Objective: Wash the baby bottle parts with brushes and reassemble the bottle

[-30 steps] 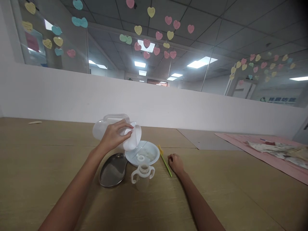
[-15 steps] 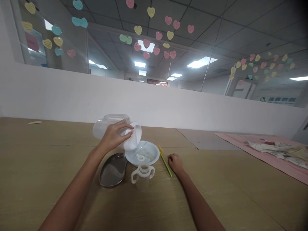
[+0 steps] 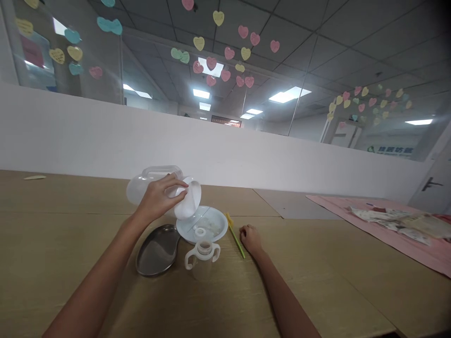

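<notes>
Camera view aside, which had swung slightly to the right and carried everything leftward in the picture, nothing had clearly moved since the earlier frames. Clear plastic made up the body of the jug (image 3: 138, 190) — smooth, rounded at its far-left end, with a clear handle (image 3: 160, 170) along its top side and a wide white mouthpiece (image 3: 189, 201) at the other end. It lay tipped on its side near the white wall (image 3: 225, 157), its long axis running roughly left to right, the mouthpiece to the right and slightly lower, beside and partly over the left rim of the shallow white dish (image 3: 222, 231).

Fingers and thumb of the left hand (image 3: 158, 199) were closed on the mouthpiece end. The right hand (image 3: 251, 240) rested on the table (image 3: 299, 277) with its fingers curled narrow, holding nothing visible, near a green stick (image 3: 237, 242) with a yellow end. A white ring (image 3: 199, 232) sat at the dish's near side; the pale contents were too blurred to tell. Nearer stood an open, two-handled bottle (image 3: 203, 267) — upright — and left of it lay a metal kidney tray (image 3: 157, 253).
</notes>
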A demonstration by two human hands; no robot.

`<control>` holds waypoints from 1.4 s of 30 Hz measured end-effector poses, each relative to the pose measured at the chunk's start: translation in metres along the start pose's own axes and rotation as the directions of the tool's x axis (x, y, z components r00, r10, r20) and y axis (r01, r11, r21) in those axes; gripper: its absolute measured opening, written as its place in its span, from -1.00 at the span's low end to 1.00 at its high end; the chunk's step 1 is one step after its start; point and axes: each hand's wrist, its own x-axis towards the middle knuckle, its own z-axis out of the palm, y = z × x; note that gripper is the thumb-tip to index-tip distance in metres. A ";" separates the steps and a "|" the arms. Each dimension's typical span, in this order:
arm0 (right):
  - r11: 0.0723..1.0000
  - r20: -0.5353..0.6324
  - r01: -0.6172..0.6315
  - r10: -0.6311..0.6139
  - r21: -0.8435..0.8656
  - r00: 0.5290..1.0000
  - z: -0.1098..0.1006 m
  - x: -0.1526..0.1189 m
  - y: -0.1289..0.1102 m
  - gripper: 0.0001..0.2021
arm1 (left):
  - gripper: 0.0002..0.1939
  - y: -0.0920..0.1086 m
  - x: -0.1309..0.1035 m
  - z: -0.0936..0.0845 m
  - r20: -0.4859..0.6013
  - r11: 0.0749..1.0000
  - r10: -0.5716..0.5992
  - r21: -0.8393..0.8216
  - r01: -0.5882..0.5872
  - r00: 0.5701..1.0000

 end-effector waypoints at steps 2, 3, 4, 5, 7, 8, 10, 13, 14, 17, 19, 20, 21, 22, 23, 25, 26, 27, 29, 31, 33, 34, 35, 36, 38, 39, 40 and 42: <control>1.000 -0.001 0.003 -0.003 0.003 1.000 0.000 -0.001 0.000 -0.78 | -0.81 0.002 0.000 -0.002 -0.025 1.000 -0.016 -0.002 0.016 1.000; 1.000 -0.001 0.004 -0.004 0.004 1.000 -0.001 -0.001 0.000 -0.78 | -0.81 0.004 0.001 -0.004 -0.032 1.000 -0.022 -0.015 0.022 0.999; 1.000 -0.001 0.004 -0.004 0.006 1.000 -0.001 -0.001 -0.001 -0.78 | -0.81 0.008 0.001 -0.007 -0.034 0.999 -0.027 -0.033 0.026 0.999; 1.000 -0.001 0.005 -0.005 0.007 1.000 -0.002 -0.001 -0.001 -0.78 | -0.81 0.012 0.001 -0.010 -0.032 0.998 -0.031 -0.050 0.029 0.999; 1.000 -0.001 0.002 -0.002 0.007 1.000 -0.002 -0.002 -0.001 -0.77 | -0.80 0.023 0.000 -0.017 -0.005 0.998 -0.034 -0.062 0.033 0.999; 1.000 0.001 0.000 0.000 0.006 1.000 -0.003 -0.002 -0.002 -0.77 | -0.80 0.029 0.000 -0.020 0.015 0.998 -0.032 -0.056 0.032 0.999; 1.000 0.005 -0.003 0.003 0.003 1.000 -0.003 -0.002 -0.002 -0.77 | -0.78 0.042 -0.002 -0.026 0.065 0.999 -0.018 -0.032 0.020 0.998; 1.000 0.009 -0.004 0.004 -0.003 1.000 -0.003 -0.002 -0.002 -0.77 | -0.77 0.056 -0.005 -0.031 0.121 0.999 0.031 -0.012 -0.030 0.992; 1.000 0.009 -0.003 0.003 -0.005 1.000 -0.003 -0.002 -0.002 -0.77 | -0.78 0.059 -0.006 -0.031 0.133 0.999 0.051 -0.010 -0.050 0.990; 1.000 0.007 -0.001 0.001 -0.009 1.000 -0.002 -0.001 -0.001 -0.78 | -0.78 0.063 -0.009 -0.031 0.166 0.994 0.108 -0.010 -0.108 0.980; 1.000 0.006 0.005 -0.005 -0.010 1.000 -0.002 -0.001 0.000 -0.78 | -0.78 0.063 -0.010 -0.030 0.189 0.990 0.144 -0.022 -0.142 0.971; 1.000 0.005 0.008 -0.008 -0.010 1.000 -0.002 -0.002 0.000 -0.78 | -0.79 0.063 -0.010 -0.029 0.198 0.987 0.159 -0.030 -0.156 0.967; 1.000 0.003 0.010 -0.009 -0.011 1.000 -0.002 -0.002 0.000 -0.77 | -0.79 0.063 -0.010 -0.029 0.204 0.985 0.171 -0.038 -0.166 0.964; 1.000 0.002 0.011 -0.011 -0.012 1.000 -0.002 -0.002 0.000 -0.77 | -0.79 0.063 -0.010 -0.028 0.208 0.984 0.177 -0.045 -0.172 0.962; 1.000 0.000 0.011 -0.011 -0.013 1.000 -0.001 -0.002 0.000 -0.77 | -0.79 0.063 -0.010 -0.028 0.207 0.984 0.178 -0.048 -0.172 0.962; 1.000 -0.002 0.014 -0.014 -0.017 1.000 -0.001 -0.002 0.000 -0.77 | -0.78 0.063 -0.010 -0.028 0.196 0.985 0.169 -0.050 -0.162 0.966; 1.000 -0.003 0.015 -0.015 -0.018 1.000 -0.001 -0.002 0.000 -0.78 | -0.79 0.063 -0.010 -0.028 0.190 0.986 0.163 -0.054 -0.155 0.968; 1.000 -0.003 0.016 -0.016 -0.020 1.000 -0.001 -0.002 0.000 -0.78 | -0.79 0.063 -0.010 -0.028 0.183 0.987 0.154 -0.062 -0.145 0.971; 1.000 -0.003 0.017 -0.017 -0.024 1.000 0.000 -0.001 0.001 -0.78 | -0.77 0.062 -0.009 -0.028 0.164 0.990 0.119 -0.094 -0.104 0.979; 0.999 -0.001 0.018 -0.018 -0.026 1.000 0.000 -0.001 0.001 -0.78 | -0.71 0.059 -0.008 -0.028 0.120 0.986 0.048 -0.166 -0.028 0.992; 0.999 -0.001 0.018 -0.018 -0.029 1.000 0.000 -0.002 0.002 -0.77 | -0.59 0.053 -0.005 -0.028 0.064 0.952 -0.046 -0.301 0.063 0.997; 0.999 -0.001 0.018 -0.018 -0.030 1.000 0.001 -0.002 0.002 -0.77 | -0.54 0.049 -0.004 -0.029 0.036 0.916 -0.100 -0.386 0.106 0.994; 0.999 0.000 0.016 -0.016 -0.031 1.000 0.001 -0.002 0.002 -0.77 | -0.49 0.045 -0.002 -0.029 0.007 0.868 -0.162 -0.474 0.146 0.987; 0.999 0.001 0.015 -0.015 -0.032 1.000 0.001 -0.002 0.002 -0.77 | -0.44 0.040 0.000 -0.029 -0.024 0.812 -0.231 -0.556 0.179 0.973; 0.999 0.006 0.015 -0.015 -0.033 1.000 0.001 -0.002 0.002 -0.77 | -0.36 0.029 0.005 -0.030 -0.122 0.694 -0.410 -0.685 0.223 0.904; 0.999 0.009 0.016 -0.016 -0.033 1.000 0.001 -0.002 0.002 -0.77 | -0.31 0.023 0.007 -0.030 -0.186 0.642 -0.506 -0.733 0.224 0.842; 0.999 0.011 0.018 -0.018 -0.032 1.000 0.001 -0.002 0.002 -0.77 | -0.27 0.016 0.009 -0.031 -0.250 0.598 -0.593 -0.773 0.211 0.766; 0.999 0.015 0.022 -0.022 -0.030 1.000 0.001 -0.002 0.002 -0.77 | -0.21 0.000 0.013 -0.032 -0.349 0.543 -0.718 -0.822 0.171 0.603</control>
